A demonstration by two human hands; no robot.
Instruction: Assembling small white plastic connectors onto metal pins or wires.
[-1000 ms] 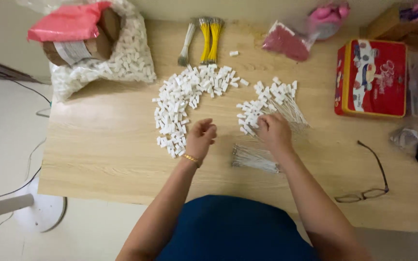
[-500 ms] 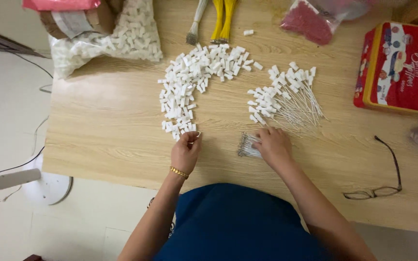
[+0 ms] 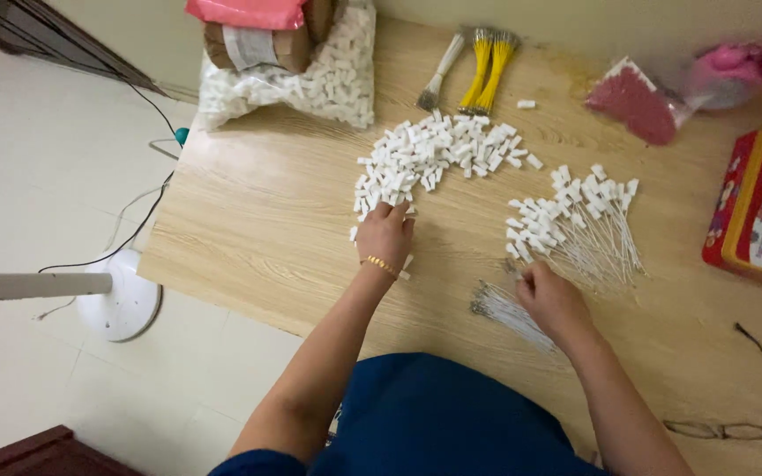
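My left hand (image 3: 384, 236), with a gold bracelet at the wrist, rests palm down on the near end of a curved pile of small white plastic pieces (image 3: 434, 154); what its fingers hold is hidden. My right hand (image 3: 550, 298) lies on a loose bundle of thin white wires (image 3: 503, 310), fingers curled at their upper ends. Just beyond it sits a fan of wires with white pieces fitted on their ends (image 3: 575, 225).
A clear bag of white pieces (image 3: 310, 84) under a pink parcel stands at the back left. Yellow wire bundles (image 3: 485, 66), a pink bag (image 3: 641, 101), a red tin (image 3: 756, 211) and eyeglasses (image 3: 743, 414) lie on the wooden table (image 3: 257, 229). A fan base (image 3: 121, 300) stands on the floor.
The view has shifted left and down. My left hand moved from beside my right hand out to the near end of the white pile; my right hand dropped onto the bare wire bundle.
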